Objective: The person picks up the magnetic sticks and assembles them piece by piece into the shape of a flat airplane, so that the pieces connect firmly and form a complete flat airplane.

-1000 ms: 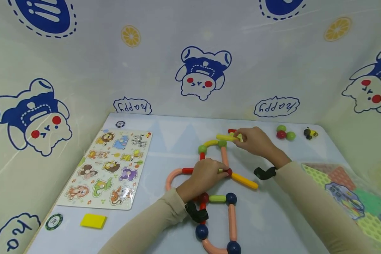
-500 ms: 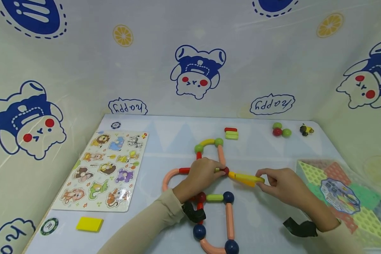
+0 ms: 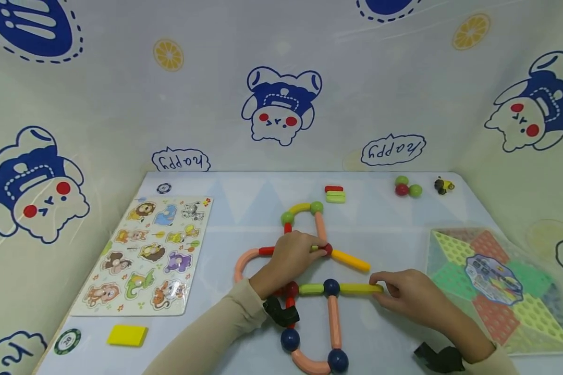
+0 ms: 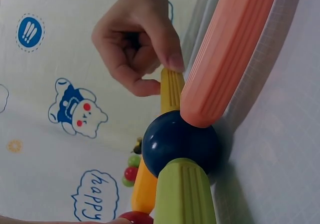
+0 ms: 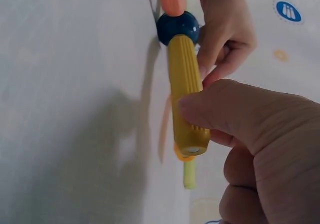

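A figure of magnetic rods and balls lies on the table. My left hand (image 3: 288,260) pinches a short green rod beside a red ball (image 3: 328,249), with an orange rod (image 3: 351,260) sticking out from that ball. Between thumb and forefinger, my right hand (image 3: 413,297) holds the far end of a yellow rod (image 5: 186,84). The rod's other end meets a dark blue ball (image 4: 175,141), in line with another green rod (image 4: 184,194). A peach rod (image 3: 335,323) runs from the same ball toward a second blue ball (image 3: 338,360).
An animal puzzle board (image 3: 143,255) lies left, above a yellow block (image 3: 127,335). Loose short rods (image 3: 335,197) and several small items, including green balls (image 3: 415,190), sit at the back. A patterned bag (image 3: 497,291) lies at the right.
My right hand has carried the yellow rod from the back of the table, past the orange rod, down to the blue ball. My left hand stays at the red ball.
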Action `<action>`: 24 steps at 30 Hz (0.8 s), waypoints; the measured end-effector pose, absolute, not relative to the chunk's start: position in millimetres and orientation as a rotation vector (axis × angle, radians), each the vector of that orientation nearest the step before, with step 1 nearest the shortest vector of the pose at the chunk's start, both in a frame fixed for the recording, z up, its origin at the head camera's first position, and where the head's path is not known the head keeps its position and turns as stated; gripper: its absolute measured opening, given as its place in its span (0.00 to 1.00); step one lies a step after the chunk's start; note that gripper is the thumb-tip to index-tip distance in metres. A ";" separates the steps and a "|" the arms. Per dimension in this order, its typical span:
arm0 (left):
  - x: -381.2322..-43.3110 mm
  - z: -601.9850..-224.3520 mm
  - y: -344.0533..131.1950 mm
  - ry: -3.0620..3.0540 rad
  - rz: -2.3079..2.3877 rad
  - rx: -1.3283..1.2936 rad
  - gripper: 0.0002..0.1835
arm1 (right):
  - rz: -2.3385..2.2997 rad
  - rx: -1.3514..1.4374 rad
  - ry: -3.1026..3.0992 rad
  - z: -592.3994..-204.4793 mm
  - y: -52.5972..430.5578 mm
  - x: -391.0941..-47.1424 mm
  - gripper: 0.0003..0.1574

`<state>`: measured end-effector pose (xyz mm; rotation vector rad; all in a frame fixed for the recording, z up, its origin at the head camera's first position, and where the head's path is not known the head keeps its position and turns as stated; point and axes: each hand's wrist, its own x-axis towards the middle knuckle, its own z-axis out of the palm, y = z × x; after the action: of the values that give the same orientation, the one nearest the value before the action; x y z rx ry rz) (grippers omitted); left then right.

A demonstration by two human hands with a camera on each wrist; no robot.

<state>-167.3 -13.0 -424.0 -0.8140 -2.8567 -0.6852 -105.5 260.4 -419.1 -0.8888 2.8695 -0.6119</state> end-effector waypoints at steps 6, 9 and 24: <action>-166.7 -427.4 -13.8 -2.853 -0.676 -0.807 0.13 | -0.619 -0.930 2.927 -425.8 259.1 -115.3 0.11; -166.9 -428.1 -12.9 -2.847 -0.672 -0.814 0.14 | -0.639 -0.962 2.940 -428.6 259.8 -120.0 0.10; -167.9 -426.4 -14.4 -2.815 -0.676 -0.837 0.13 | -0.515 -0.858 2.926 -430.3 258.2 -127.0 0.15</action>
<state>-167.9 -14.4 -426.4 -0.8372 -2.8148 -0.6762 -127.0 258.2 -430.3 -0.8580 2.9261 -0.5147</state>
